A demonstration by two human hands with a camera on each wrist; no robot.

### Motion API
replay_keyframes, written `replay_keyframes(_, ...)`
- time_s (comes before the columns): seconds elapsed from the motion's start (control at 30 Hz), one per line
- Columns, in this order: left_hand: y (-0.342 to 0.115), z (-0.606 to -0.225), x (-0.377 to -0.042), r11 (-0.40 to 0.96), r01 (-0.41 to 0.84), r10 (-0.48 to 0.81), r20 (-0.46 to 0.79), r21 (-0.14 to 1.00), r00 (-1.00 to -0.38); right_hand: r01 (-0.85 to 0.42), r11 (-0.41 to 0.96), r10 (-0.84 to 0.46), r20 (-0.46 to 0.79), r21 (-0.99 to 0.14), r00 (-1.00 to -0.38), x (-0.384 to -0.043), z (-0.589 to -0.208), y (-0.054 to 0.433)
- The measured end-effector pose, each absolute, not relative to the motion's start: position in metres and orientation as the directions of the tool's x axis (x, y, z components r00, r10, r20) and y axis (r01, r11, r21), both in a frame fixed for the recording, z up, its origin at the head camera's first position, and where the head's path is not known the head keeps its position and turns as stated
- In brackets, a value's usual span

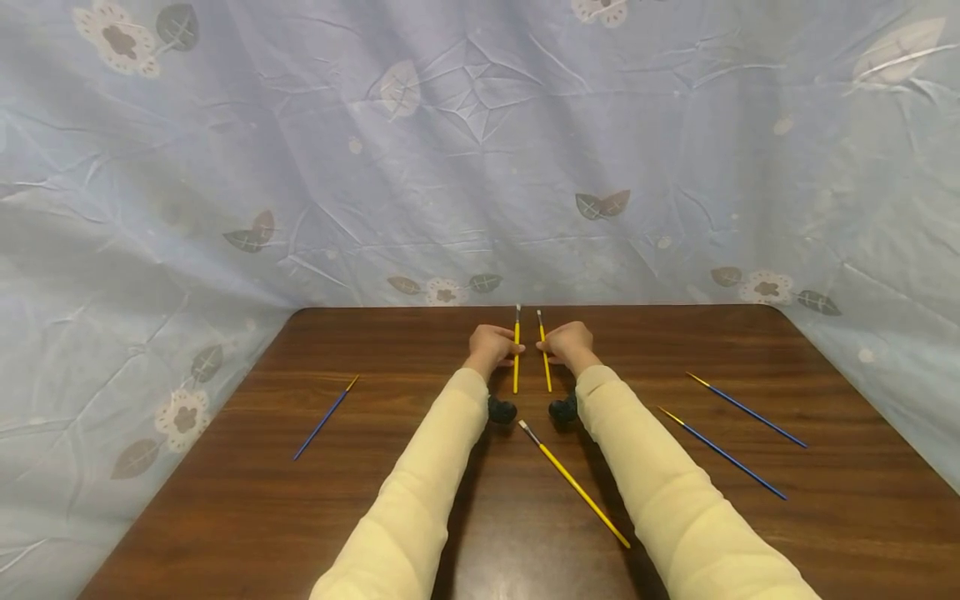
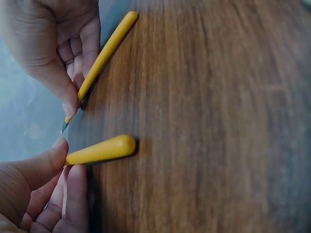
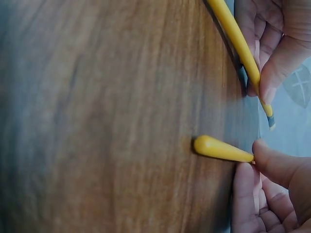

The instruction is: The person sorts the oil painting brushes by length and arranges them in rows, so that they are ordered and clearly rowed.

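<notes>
Near the table's far edge, my left hand pinches a yellow paintbrush between thumb and fingers. My right hand pinches a second yellow paintbrush a short gap to its right. Both brushes point away from me, pale bristles at the far end. In the left wrist view, the rounded handle end of the left brush sticks out of my left hand. The right wrist view has the right brush's handle end by my right hand.
Between my forearms lies a third yellow paintbrush, slanting toward the near right. A blue paintbrush rests at the left; two more, one farther and one nearer, lie at the right. A patterned curtain hangs behind the brown table.
</notes>
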State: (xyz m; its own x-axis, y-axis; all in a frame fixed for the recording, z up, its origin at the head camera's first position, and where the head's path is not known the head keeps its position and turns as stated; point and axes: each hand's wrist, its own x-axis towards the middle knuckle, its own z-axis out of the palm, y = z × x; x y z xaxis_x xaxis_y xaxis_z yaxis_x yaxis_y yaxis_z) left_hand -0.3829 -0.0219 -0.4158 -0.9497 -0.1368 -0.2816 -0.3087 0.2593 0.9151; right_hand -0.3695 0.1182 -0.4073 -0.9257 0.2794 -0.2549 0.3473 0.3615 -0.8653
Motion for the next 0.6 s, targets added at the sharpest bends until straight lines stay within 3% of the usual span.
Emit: replay_keyframes(0.6,-0.0197,-0.4194,-0.3794,0.362,-0.242,-0.122,-0.211,0.900,-0.970,0.326,0.376,0.224,-0.256,-0.867,-0.940,-0.3703,-0.4102,0.1225)
